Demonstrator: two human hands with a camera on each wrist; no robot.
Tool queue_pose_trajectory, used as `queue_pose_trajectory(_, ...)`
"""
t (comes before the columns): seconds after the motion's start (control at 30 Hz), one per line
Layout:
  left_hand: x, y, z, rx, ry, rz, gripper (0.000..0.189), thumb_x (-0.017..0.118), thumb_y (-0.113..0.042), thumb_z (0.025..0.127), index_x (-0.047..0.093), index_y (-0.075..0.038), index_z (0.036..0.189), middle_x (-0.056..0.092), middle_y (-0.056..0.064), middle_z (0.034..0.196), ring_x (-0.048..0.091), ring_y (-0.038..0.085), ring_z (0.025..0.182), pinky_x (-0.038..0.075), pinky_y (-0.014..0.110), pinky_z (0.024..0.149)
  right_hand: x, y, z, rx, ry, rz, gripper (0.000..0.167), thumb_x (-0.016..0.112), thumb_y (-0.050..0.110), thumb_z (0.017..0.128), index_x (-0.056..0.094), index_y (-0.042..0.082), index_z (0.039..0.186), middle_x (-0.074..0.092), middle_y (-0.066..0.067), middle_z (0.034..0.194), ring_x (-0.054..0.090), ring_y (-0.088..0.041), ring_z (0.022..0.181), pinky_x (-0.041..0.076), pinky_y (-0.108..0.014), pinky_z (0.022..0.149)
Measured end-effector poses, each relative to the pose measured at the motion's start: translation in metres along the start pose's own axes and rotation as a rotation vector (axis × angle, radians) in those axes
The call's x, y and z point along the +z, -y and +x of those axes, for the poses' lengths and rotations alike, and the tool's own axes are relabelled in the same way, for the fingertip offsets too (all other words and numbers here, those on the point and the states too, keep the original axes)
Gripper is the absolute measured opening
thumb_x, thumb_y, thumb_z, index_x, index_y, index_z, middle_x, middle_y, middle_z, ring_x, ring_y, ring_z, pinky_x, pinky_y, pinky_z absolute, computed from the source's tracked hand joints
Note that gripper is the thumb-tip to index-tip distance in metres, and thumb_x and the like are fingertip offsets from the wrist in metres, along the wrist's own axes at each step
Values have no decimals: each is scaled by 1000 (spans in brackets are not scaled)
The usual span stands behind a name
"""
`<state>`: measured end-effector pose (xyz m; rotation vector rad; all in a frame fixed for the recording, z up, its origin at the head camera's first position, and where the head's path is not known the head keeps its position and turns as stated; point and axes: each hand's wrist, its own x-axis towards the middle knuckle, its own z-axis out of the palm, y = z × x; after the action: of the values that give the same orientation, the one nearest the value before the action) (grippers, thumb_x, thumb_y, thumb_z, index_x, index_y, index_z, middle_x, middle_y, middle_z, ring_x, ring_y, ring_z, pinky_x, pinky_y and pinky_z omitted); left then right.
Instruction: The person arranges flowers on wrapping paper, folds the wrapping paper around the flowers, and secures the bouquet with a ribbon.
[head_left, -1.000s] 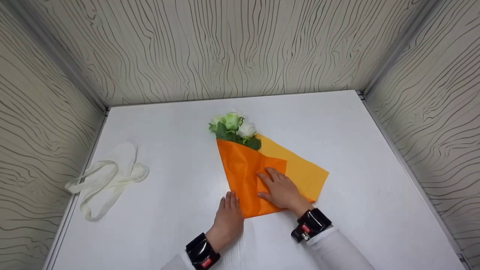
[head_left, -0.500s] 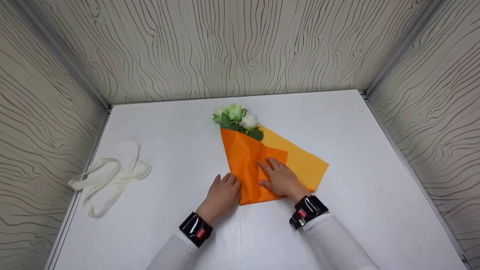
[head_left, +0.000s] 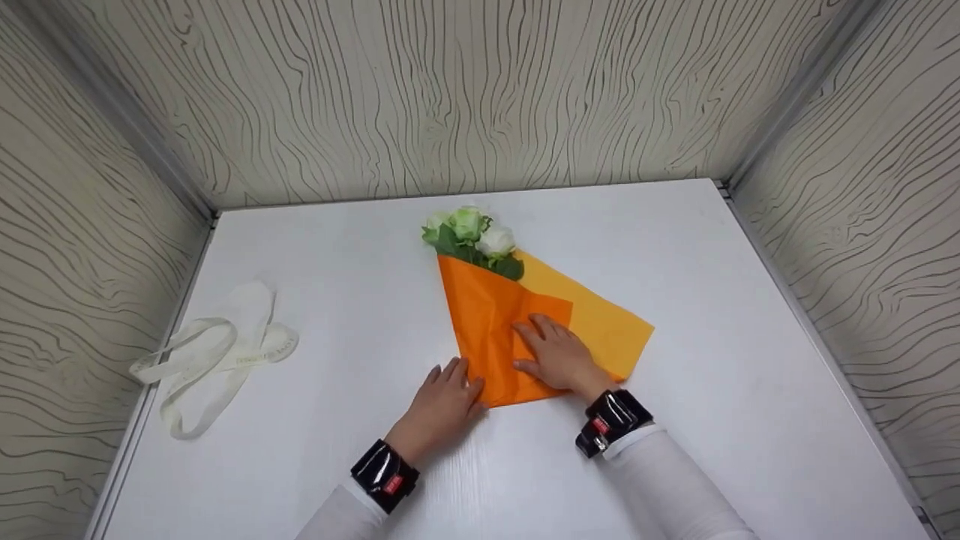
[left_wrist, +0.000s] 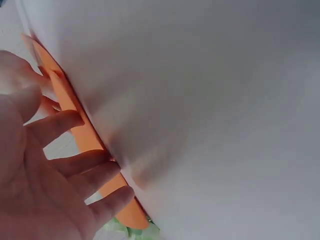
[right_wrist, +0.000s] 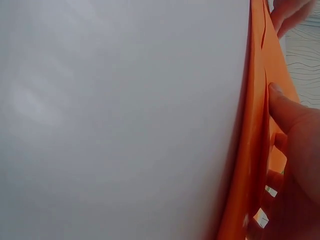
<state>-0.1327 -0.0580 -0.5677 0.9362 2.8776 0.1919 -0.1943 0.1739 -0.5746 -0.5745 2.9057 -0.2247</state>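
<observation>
A small bunch of green and white roses lies in wrapping paper that is orange on its folded side. A yellow flap spreads out to the right. My right hand rests with spread fingers on the folded-over orange layer. At the lower left edge of the paper is my left hand, its fingertips right at that edge with relaxed fingers. In the left wrist view, the fingers of my left hand lie along the paper's orange edge. The flower stems are hidden inside the paper.
A loose cream ribbon with printed lettering lies looped on the left of the white table, partly over its left edge. Wood-patterned panels stand at the back and both sides.
The wrapped roses have slid a little toward the back of the table, with my right hand still on the paper. My left hand has shifted forward along the paper's left edge.
</observation>
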Motion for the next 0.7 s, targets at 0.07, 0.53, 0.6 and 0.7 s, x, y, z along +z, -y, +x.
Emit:
queue_pose_trajectory(0.07,0,-3,-7,14,14,-6,49,43,-48,89,51,-18,126,35,18,135,31,32,124,26,50,98,0,0,0,4,5,1,67,44,57,84,25,24,140,23,-11,141,25,-32,126,24,-47,99)
queue_pose_trajectory(0.53,0,-8,5,66,-81,-24,50,48,-50,85,49,-19,124,36,10,133,31,26,123,27,48,98,-1,-8,-4,-6,-156,325,47,49,40,89,46,17,129,29,-10,138,26,-27,126,25,-44,100)
queue_pose_trajectory(0.6,1,-9,7,74,-80,-42,51,48,-49,86,46,-23,129,33,10,136,28,27,125,24,48,99,-3,-10,-8,24,-205,411,38,49,33,91,52,14,123,29,-8,139,24,-25,127,24,-43,101)
queue_pose_trajectory(0.7,2,-9,9,88,-74,-52,50,47,-48,87,45,-25,131,29,9,140,25,28,127,22,48,101,-8,-9,-18,93,-259,485,31,50,26,91,57,10,117,33,-6,136,27,-23,126,26,-42,100)
